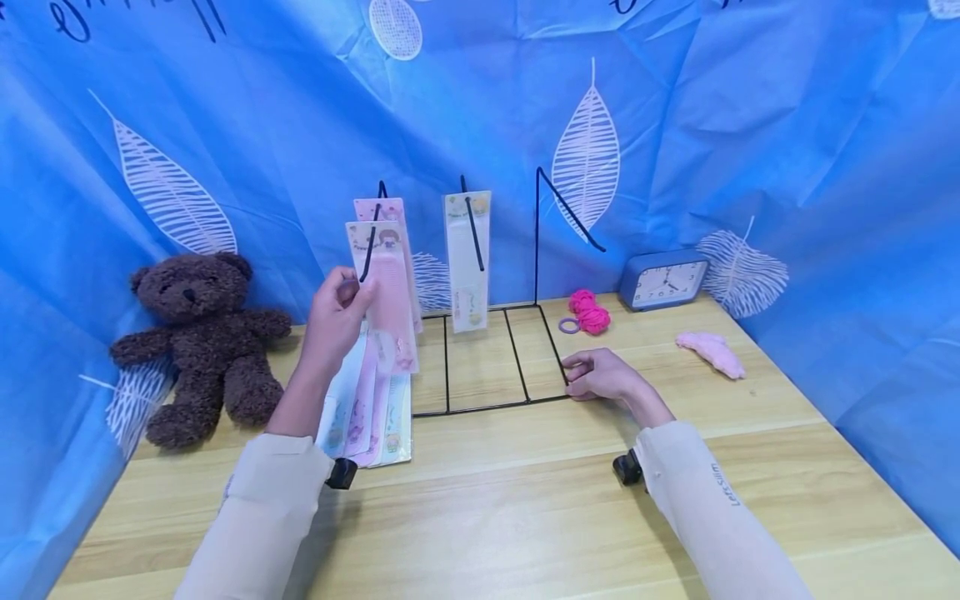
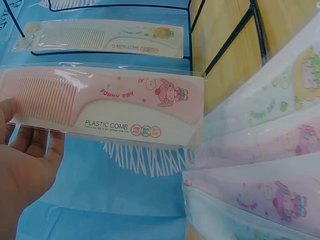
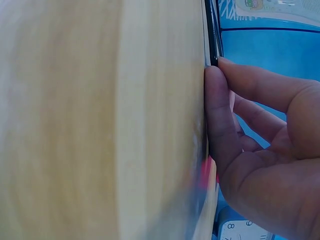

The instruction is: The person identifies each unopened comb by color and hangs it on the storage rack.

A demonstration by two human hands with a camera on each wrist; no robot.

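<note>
We find the left grip (image 1: pixel 333 321) narrowed on the left edge of a pink comb package (image 1: pixel 392 308), thumb to the front; the package hangs on the wire hook (image 1: pixel 370 252) just above that grip, presumably held there to guide it along. The right grip (image 1: pixel 603 375) pinches the near right corner of the black wire rack (image 1: pixel 447 367), we judge to keep it from shifting on the surface (image 1: pixel 525 500). Loose comb packages (image 1: pixel 401 433) lie overlapped below the left grip, probably for easy reach.

Another hung package (image 1: pixel 394 212), behind the held one, is mostly hidden. The left wrist view cuts off the held package's hole end; fingers behind its edge are partly concealed. In the right wrist view, the rack's bar shows only edge-on.
</note>
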